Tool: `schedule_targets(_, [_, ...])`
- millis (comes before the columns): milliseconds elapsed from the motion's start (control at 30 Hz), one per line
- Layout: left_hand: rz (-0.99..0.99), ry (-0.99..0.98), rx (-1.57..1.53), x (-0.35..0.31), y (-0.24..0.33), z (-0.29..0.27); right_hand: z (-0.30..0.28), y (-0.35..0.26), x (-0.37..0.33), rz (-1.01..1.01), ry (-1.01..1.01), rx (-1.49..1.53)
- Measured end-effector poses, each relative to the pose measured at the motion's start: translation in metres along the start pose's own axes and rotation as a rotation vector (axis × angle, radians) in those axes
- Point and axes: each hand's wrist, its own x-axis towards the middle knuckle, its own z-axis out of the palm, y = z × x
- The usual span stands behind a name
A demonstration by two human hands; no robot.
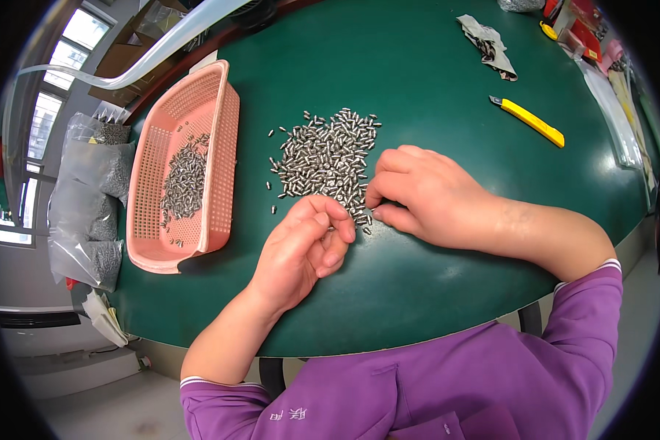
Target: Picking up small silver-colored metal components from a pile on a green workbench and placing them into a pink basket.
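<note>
A heap of small, shiny, bullet-shaped metal parts [323, 158] lies on the green table, with a few strays along its left side. At its near edge, my left hand [297, 249] is half turned up with the fingers curled in; whatever they hold is hidden. My right hand [429, 194] reaches in from the right, thumb and forefinger pinched together at the heap's lower right edge. A tiny grey spot shows at those fingertips, too small to tell whether it is a held part. Both hands are close together, not touching.
Left of the heap stands a pink plastic basket [224, 158] with more metal parts inside. Filled clear bags [99, 205] line the table's left edge. A yellow utility knife [532, 122] and a crumpled wrapper [488, 45] lie at the far right. Plastic bags [612, 117] edge the right side.
</note>
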Motion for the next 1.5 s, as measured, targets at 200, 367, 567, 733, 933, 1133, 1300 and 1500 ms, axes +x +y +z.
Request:
schedule_targets(200, [-0.014, 0.020, 0.151, -0.001, -0.003, 0.004, -0.007, -0.008, 0.006, 0.029, 0.022, 0.332])
schedule_targets(367, [-0.035, -0.046, 0.098, -0.003, -0.007, 0.010, -0.010, -0.023, 0.006, 0.084, -0.045, 0.603])
schedule_targets(567, [-0.006, -0.091, 0.045, -0.003, -0.005, 0.009, -0.009, -0.019, 0.009, 0.110, 0.007, 0.573])
schedule_targets(733, [0.002, -0.082, 0.043, -0.002, -0.003, 0.006, -0.003, -0.004, 0.006, 0.002, 0.092, 0.260])
schedule_targets(933, [-0.003, -0.059, 0.000, -0.002, -0.002, 0.000, -0.002, -0.004, 0.003, -0.081, -0.028, 0.077])
schedule_targets(1133, [0.001, -0.002, -0.017, 0.000, -0.002, 0.002, 0.001, -0.002, 0.000, -0.103, -0.023, -0.036])
schedule_targets(1300, [0.006, 0.023, 0.069, -0.002, -0.004, 0.005, -0.002, -0.005, 0.002, -0.067, 0.000, 0.028])
schedule_targets(1500, [-0.090, -0.022, 0.120, -0.005, -0.003, 0.011, -0.006, -0.019, 0.006, 0.002, -0.024, 0.477])
